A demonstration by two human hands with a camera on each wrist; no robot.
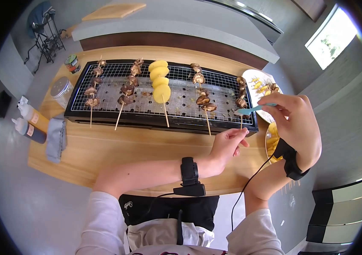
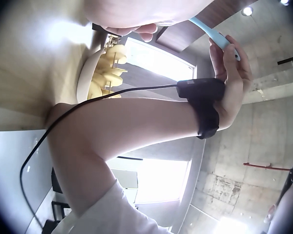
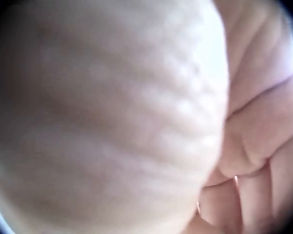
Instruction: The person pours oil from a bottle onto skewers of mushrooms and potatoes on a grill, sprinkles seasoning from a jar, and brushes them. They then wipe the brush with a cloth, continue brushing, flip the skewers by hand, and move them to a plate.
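While left hand pinches the stick: should keep steady.
Right hand, pinching blue brush: should dab mushrooms softly.

A light blue handle is pinched by the right grip, and its wrist is wrapped by a black strap trailing a dark cable. The top edge is filled by the left grip. Skewered yellow slices are held by a pale plate on the desk.
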